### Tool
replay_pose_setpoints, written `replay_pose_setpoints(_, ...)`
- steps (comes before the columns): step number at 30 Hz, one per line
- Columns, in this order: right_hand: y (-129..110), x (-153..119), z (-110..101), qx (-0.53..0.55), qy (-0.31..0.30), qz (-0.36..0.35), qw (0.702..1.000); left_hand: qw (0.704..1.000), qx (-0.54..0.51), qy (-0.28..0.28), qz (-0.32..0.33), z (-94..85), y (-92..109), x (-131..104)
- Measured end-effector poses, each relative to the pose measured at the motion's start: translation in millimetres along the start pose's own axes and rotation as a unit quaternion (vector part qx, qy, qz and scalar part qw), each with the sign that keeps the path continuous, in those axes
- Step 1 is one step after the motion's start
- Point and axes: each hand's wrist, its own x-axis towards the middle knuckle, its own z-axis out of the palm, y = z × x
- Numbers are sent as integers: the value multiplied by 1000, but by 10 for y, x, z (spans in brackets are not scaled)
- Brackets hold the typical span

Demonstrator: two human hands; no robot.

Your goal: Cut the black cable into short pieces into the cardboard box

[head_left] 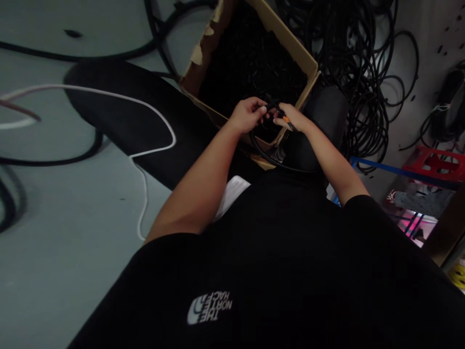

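Observation:
Over the near edge of a cardboard box [310, 68] full of small black pieces [254, 58], my two hands are close together. My left hand [248, 115] pinches a black cable [269, 159], which curves down beneath the hands and across my lap. Fingers of my right hand [291, 118] are closed around a tool with orange and black handles [286, 119]; its working end is too dark to make out, close to the cable.
Black cable coils [363, 87] lie right of the box, with a red plastic stool [436, 162] and blue frame [392, 168] beyond. A white cord [145, 104] crosses my left leg. Thick black cables [72, 57] run over the floor at left.

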Motion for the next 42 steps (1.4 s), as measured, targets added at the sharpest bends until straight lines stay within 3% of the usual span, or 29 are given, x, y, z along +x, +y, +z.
replay_pose_setpoints(8, 40, -37, -22, -62, 28, -21, 998, 999, -4, 37, -37, -50, -73, 103)
replay_pose_setpoints(13, -28, -39, -35, -42, -4, -7, 999, 996, 18, -24, -87, -23, 16, 8)
replay_pose_setpoints(21, -67, -48, -31, 8, 31, 19, 999, 991, -94, 5, -94, -49, 86, 19)
replay_pose_setpoints(27, -87, -63, 8, 100, 45, 18, 994, 989, -140, 38, -42, -146, 99, 35)
replay_pose_setpoints(30, -192, -232, 125, 171, 41, 59, 983, 991, -119, 52, -27, -189, 121, 31)
replay_pose_setpoints(33, -382, -577, 363, 250, 36, 114, 961, 990, -127, 63, -5, -208, 154, 29)
replay_pose_setpoints(38, -708, -1138, 725, 275, 35, 111, 954, 990, -102, 95, 33, -121, 246, 18)
replay_pose_setpoints(42, -758, -1081, 845, 274, 78, 103, 953, 983, -152, 95, -36, 5, 389, -58)
